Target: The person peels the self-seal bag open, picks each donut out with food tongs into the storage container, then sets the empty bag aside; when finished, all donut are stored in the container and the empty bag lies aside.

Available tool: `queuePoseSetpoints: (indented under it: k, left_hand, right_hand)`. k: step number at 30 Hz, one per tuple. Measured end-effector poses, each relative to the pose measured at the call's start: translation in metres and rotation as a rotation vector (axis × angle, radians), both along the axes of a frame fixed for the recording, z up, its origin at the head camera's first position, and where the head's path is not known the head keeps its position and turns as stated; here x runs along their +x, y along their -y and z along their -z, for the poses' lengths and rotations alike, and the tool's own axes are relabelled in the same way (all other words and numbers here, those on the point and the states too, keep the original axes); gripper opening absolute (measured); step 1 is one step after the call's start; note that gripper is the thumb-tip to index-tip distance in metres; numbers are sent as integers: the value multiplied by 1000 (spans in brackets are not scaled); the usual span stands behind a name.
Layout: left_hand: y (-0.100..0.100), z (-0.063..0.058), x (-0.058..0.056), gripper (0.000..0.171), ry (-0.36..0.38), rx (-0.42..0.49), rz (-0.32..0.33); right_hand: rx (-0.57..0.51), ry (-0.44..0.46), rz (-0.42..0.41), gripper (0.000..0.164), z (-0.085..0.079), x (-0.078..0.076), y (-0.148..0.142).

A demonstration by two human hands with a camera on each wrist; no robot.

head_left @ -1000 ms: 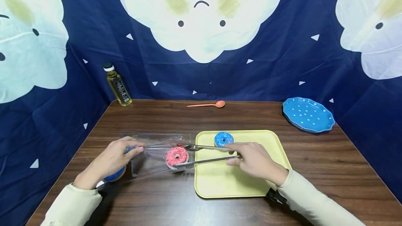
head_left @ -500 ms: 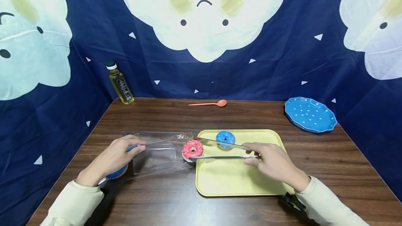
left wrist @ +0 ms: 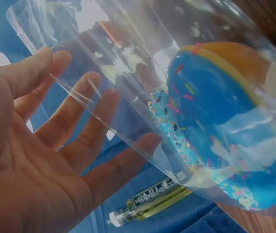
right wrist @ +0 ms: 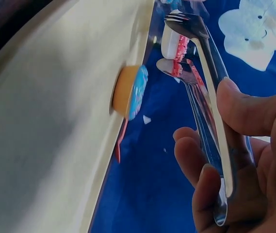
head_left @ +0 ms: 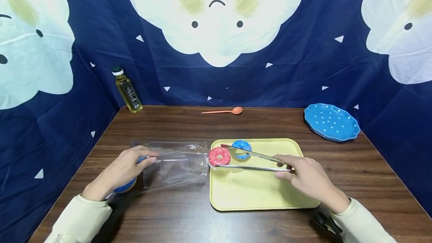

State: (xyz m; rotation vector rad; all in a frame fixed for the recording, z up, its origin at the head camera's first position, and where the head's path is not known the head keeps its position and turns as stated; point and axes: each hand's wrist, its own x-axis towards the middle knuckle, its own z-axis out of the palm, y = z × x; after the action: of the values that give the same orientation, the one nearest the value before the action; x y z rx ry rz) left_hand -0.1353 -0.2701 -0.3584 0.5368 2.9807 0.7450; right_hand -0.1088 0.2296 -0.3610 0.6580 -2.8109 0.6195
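My left hand (head_left: 121, 170) pinches the edge of a clear plastic bag (head_left: 172, 177) between thumb and forefinger, the other fingers spread. Inside the bag, the left wrist view shows a blue-iced doughnut (left wrist: 220, 131) with a sprinkled blue one (left wrist: 169, 126) against it. My right hand (head_left: 312, 177) grips metal tongs (head_left: 260, 155), whose ends look like a fork and a spoon in the right wrist view. Between those ends is a pink doughnut (head_left: 214, 153), over the left edge of the yellow tray (head_left: 253, 196). A blue doughnut (head_left: 243, 144) lies on the tray right beside it.
An oil bottle (head_left: 129, 95) stands at the back left corner of the table. An orange spoon (head_left: 237, 110) lies along the back edge, and a blue dotted plate (head_left: 330, 121) is at the back right. A dark blue cloth (head_left: 287, 85) hangs behind.
The right hand and tongs have moved right, drawing the pink doughnut out of the bag and over the tray's left edge. My left hand has stayed at the bag.
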Motion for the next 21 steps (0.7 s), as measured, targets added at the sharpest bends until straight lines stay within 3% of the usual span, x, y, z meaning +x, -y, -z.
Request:
queuePoseSetpoints:
  k: [7, 12, 21]
  left_hand:
    - [0, -5, -5, 27, -16, -11, 15]
    - [2, -7, -5, 29, -23, -13, 10]
    - [3, 1, -1, 30, 18, -3, -9]
  right_hand:
    - [3, -39, 87, 48, -2, 4, -20]
    - [-4, 6, 160, 50, -5, 6, -34]
    - [32, 74, 251, 52, -2, 8, -61]
